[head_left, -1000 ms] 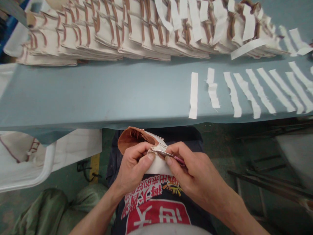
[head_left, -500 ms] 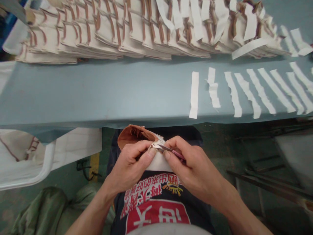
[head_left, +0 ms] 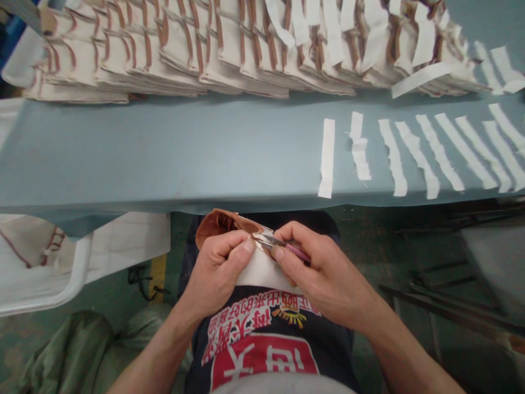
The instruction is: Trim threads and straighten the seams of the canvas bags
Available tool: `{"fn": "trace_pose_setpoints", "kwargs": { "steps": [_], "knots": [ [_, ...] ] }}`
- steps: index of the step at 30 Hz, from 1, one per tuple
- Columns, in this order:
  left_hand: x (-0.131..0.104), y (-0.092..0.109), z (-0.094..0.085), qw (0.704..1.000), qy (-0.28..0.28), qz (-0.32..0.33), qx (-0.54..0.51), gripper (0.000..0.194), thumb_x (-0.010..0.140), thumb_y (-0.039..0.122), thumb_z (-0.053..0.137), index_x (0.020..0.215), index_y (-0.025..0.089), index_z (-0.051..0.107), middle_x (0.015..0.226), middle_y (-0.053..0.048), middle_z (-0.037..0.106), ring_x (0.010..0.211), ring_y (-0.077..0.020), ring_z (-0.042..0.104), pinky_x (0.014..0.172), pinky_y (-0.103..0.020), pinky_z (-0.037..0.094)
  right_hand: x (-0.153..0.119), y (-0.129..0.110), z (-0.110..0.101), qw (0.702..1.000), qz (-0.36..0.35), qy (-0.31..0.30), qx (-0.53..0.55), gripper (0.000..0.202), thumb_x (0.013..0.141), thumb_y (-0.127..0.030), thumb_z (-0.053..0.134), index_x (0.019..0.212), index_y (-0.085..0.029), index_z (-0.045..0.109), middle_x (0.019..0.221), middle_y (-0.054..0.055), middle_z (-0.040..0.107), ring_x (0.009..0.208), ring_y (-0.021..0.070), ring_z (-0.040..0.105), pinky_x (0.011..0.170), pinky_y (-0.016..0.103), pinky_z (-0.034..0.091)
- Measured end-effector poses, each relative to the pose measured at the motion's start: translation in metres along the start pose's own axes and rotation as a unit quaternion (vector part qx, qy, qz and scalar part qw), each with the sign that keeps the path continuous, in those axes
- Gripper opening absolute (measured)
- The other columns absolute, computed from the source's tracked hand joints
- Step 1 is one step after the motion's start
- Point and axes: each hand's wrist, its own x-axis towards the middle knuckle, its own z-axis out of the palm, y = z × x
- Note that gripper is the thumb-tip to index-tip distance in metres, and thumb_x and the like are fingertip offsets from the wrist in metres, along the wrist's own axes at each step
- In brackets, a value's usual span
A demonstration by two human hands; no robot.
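Observation:
A cream fabric piece with a brown lining (head_left: 262, 269) lies over my lap, below the table's front edge. My left hand (head_left: 221, 268) is closed on its edge, thumb and forefinger pinched near the middle. My right hand (head_left: 314, 268) is closed around small scissors with purple handles (head_left: 298, 252). Their metal blades point left and touch the fabric edge right beside my left fingertips. Whether the blades are parted on a thread is too small to tell.
Stacked cream pieces with brown edging (head_left: 229, 44) line the back of the blue-grey table (head_left: 176, 153). White strips (head_left: 327, 158) lie at its right. A white bin (head_left: 84, 268) stands lower left, beside green sacks (head_left: 69, 350).
The scissors have moved slightly left, and their blades show more fully at the fabric edge. My left hand has shifted a little left, and more cream fabric shows between the hands.

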Motion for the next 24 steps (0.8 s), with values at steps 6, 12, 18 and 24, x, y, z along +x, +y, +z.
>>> {"fn": "trace_pose_setpoints", "kwargs": {
  "steps": [6,12,18,24],
  "knots": [
    [-0.0009,-0.0003,0.0013,0.999,0.007,-0.024,-0.027,0.036,0.101,0.039,0.058,0.075,0.015,0.067,0.062,0.004,0.052,0.051,-0.0077,0.039,0.045,-0.019,0.031,0.0008,-0.0028,0.0004,1.0,-0.005,-0.002,-0.001,0.014,0.102,-0.029,0.053,0.093,-0.021,0.061,0.057,-0.009,0.054,0.047,0.0079,0.045,0.044,0.023,0.027],
    [-0.0035,0.0004,0.0016,1.0,0.013,-0.021,0.003,0.04,0.102,0.043,0.057,0.077,0.014,0.067,0.064,0.003,0.054,0.053,-0.0084,0.041,0.046,-0.02,0.031,0.0018,-0.0038,0.0041,0.999,-0.023,0.025,-0.04,0.012,0.102,-0.026,0.054,0.095,-0.021,0.062,0.062,-0.007,0.059,0.051,0.0088,0.049,0.048,0.023,0.029],
    [-0.005,0.0004,0.0005,0.999,-0.002,-0.027,0.024,0.043,0.102,0.047,0.054,0.073,0.016,0.056,0.065,0.003,0.051,0.054,-0.0089,0.04,0.047,-0.021,0.03,0.0009,-0.0011,0.0056,0.993,-0.057,0.037,-0.092,0.014,0.103,-0.028,0.052,0.1,-0.02,0.063,0.069,-0.003,0.066,0.054,0.0113,0.056,0.051,0.025,0.032],
    [-0.0037,0.0058,0.0028,0.998,-0.006,0.018,0.066,0.038,0.105,0.041,0.05,0.079,0.016,0.059,0.069,0.003,0.053,0.057,-0.0097,0.041,0.051,-0.023,0.033,0.004,-0.0009,0.0057,0.995,-0.064,0.036,-0.062,0.013,0.102,-0.028,0.053,0.099,-0.02,0.063,0.069,-0.003,0.066,0.055,0.0111,0.056,0.051,0.023,0.034]
  ]
}}
